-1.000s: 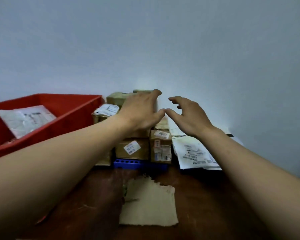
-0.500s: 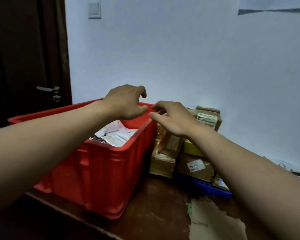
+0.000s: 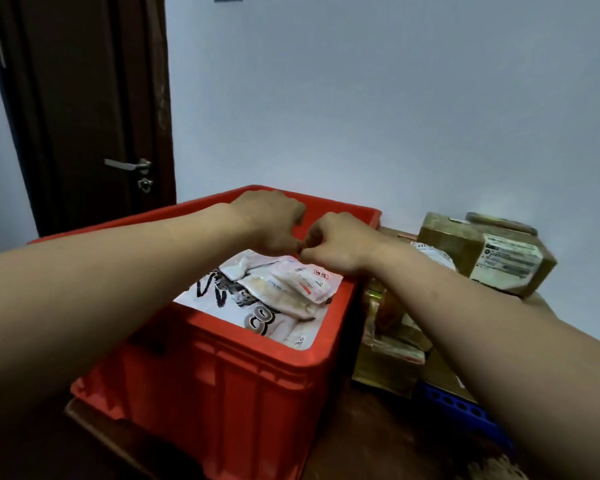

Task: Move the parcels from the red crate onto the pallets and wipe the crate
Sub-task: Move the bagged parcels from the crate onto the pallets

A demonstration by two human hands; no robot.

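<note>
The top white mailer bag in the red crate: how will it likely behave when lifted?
The white mailer bag looks wrinkled and soft-sided, so it will probably sag rather than hold shape. Its glossy plastic skin may be slippery. It looks thin, so likely light.

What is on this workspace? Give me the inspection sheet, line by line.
Surface: dark wooden table.
Job's things: red crate with white bagged parcels inside; cardboard parcels stacked on blue pallet beside it.
Clutter: nothing seen.
Grips: left hand and right hand over the crate, both curled, tips meeting; hold on a parcel unclear.
Cables: nothing seen.
Surroundings: dark door with metal handle, pale wall.
</note>
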